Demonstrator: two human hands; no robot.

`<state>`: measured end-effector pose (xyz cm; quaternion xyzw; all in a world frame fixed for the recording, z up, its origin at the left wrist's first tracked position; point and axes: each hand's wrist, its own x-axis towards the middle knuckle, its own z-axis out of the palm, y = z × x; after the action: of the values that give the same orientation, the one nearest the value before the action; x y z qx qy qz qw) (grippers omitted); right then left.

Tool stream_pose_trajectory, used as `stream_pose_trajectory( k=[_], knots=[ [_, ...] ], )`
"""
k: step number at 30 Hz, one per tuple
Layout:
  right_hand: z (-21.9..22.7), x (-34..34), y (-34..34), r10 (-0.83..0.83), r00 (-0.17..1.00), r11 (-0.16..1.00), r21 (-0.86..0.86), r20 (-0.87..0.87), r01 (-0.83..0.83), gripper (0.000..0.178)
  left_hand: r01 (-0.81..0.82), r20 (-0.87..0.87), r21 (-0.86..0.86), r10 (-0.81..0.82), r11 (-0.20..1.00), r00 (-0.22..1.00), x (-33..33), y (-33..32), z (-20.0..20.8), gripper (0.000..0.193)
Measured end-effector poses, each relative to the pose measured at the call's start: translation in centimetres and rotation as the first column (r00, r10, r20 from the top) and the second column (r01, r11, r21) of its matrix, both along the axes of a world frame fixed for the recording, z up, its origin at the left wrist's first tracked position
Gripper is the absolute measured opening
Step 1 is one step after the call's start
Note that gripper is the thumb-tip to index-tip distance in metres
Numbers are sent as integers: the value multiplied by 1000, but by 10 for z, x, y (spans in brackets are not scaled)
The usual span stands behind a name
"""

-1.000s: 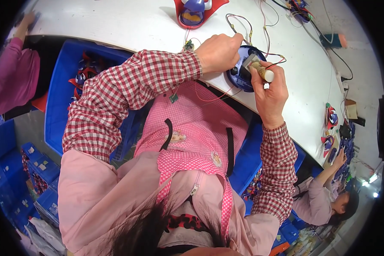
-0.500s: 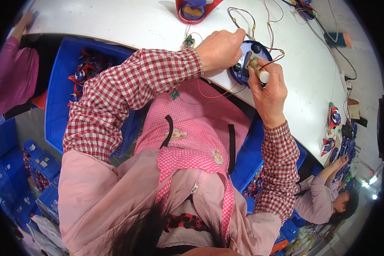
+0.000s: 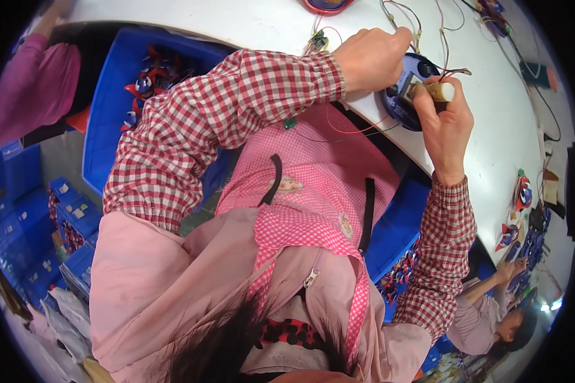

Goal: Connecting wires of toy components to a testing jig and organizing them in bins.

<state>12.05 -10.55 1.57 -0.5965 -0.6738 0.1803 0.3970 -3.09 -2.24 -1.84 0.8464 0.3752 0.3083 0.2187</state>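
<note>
Gripping a white-ended cylinder, the right hand has tipped it rightward; what the left hand holds is unclear.

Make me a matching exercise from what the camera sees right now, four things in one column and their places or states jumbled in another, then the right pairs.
Things:
1. White-ended cylinder
2. Round blue part
3. Blue bin on the left
4. The person's sleeve covers

Places or states:
A. Holds red and blue pieces
B. Checked red and white
C. At the white table's near edge
D. In the right hand

Pairs: 1-D, 2-C, 3-A, 4-B
</note>
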Motion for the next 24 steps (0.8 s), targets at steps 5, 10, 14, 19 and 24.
stream_pose_trajectory(
  k=[5,10,14,19,24],
  knots=[
    [0,-7,-22,-123,992,988,98,23,121,16,41,353,141,-89,989,931,-47,-25,19,18],
    [-13,-43,-123,192,978,964,173,84,-204,26,-255,445,-316,380,914,811,-145,-117,6,14],
    [-82,-107,-102,205,969,969,-107,-138,-220,53,-234,283,-679,542,696,791,-162,-154,-53,15],
    [-106,-139,-67,180,981,983,43,-70,-178,49,-130,256,-837,592,531,764,-165,-153,-78,19],
    [-102,-146,-72,149,986,985,94,-69,-143,32,-308,372,-532,544,789,752,-159,-132,-50,19]
  ],
)
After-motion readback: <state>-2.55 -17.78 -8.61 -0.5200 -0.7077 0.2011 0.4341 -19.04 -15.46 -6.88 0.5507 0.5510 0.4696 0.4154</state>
